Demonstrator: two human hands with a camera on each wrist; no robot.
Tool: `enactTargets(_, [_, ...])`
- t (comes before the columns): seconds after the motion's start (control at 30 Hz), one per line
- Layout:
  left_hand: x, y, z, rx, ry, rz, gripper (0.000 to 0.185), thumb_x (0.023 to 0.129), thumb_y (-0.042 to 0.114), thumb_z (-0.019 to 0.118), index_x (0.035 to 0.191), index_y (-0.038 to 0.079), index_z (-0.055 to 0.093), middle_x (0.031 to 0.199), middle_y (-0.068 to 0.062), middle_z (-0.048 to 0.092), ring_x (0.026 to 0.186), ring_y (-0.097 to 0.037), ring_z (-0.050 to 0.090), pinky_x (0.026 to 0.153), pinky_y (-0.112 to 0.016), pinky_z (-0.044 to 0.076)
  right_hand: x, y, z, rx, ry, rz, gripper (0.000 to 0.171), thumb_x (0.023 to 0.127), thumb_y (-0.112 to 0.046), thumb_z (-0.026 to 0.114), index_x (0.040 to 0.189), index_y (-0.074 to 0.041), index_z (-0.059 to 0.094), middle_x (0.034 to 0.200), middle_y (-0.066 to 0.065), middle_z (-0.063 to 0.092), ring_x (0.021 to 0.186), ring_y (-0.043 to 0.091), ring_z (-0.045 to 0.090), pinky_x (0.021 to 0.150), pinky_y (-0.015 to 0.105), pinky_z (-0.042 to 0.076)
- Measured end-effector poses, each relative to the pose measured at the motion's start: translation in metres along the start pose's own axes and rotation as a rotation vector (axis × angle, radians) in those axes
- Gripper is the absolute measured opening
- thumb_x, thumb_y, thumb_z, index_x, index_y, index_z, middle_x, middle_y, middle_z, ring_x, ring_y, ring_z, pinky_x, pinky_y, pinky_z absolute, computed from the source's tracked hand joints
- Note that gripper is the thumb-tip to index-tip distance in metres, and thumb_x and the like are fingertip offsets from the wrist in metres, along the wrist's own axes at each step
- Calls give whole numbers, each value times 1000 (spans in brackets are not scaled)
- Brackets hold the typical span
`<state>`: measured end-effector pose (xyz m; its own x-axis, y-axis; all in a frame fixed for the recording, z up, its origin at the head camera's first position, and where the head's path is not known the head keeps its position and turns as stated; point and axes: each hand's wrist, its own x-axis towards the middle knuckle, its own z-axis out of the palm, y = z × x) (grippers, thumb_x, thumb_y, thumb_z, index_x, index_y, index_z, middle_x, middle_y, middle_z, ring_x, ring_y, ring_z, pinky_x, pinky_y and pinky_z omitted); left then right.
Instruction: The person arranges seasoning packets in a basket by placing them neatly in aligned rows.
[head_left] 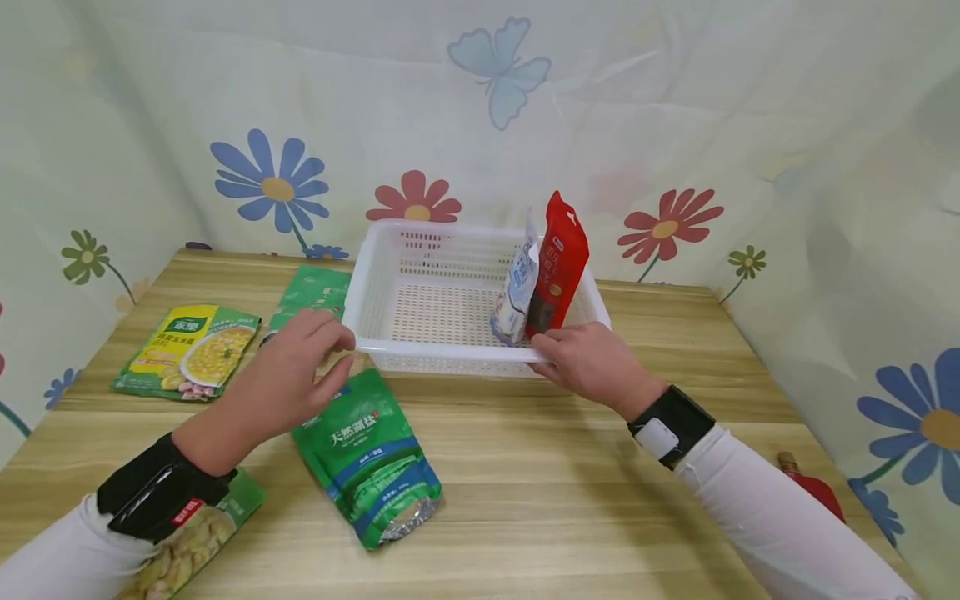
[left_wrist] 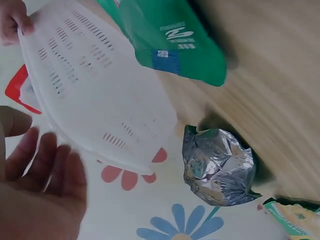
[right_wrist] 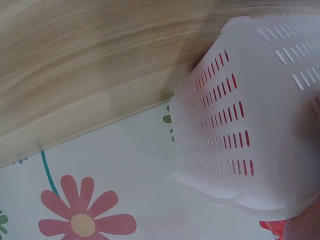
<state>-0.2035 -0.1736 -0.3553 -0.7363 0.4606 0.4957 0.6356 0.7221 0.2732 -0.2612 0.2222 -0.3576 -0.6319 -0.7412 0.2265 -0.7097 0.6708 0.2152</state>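
Note:
A white slotted plastic basket [head_left: 420, 348] stands mid-table. At its right end a red pouch [head_left: 560, 260] and a white-and-blue pouch [head_left: 518, 292] stand upright. My right hand [head_left: 553, 357] grips the basket's front rim just below those pouches. My left hand [head_left: 330, 358] hovers by the basket's front left corner with fingers spread and relaxed, holding nothing. It is above the top of a green pouch [head_left: 367, 458] that lies flat. The left wrist view shows the left hand [left_wrist: 42, 190] apart from the basket [left_wrist: 100, 90]. In the right wrist view the basket [right_wrist: 260, 110] fills the right side.
On the wooden table [head_left: 570, 500] a yellow-green soup pouch [head_left: 187, 350] lies at the left, another green pouch [head_left: 315, 290] behind my left hand, and one more pouch [head_left: 197, 540] under my left forearm. A red object [head_left: 816, 493] sits at the right edge. Flowered cloth [head_left: 675, 125] walls the table.

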Motion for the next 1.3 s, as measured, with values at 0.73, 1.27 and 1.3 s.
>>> enactTargets(0.73, [-11,-24,19,-169,-598,-478,79,85,55,79,125,-9,57,118,-27,64,109,-39,64,88,-51,56,0,-1,-2,31,-3,5,30,87,-37,82,93,-16,62,93,2,78,66,14,63,63,24,52])
enactTargets(1.27, [-5,-23,27,-224,-674,-543,81,74,41,92,124,-12,58,105,-15,68,93,-24,65,84,-43,56,0,-1,-1,22,-6,22,31,87,-39,81,95,-16,63,93,2,79,65,14,63,65,26,55])
enactTargets(1.3, [-5,-23,26,-241,-681,-539,75,75,40,92,121,-10,61,101,-12,69,89,-22,65,81,-41,56,0,-1,-1,22,-7,24,31,87,-39,81,95,-15,63,93,2,79,65,15,63,65,26,55])
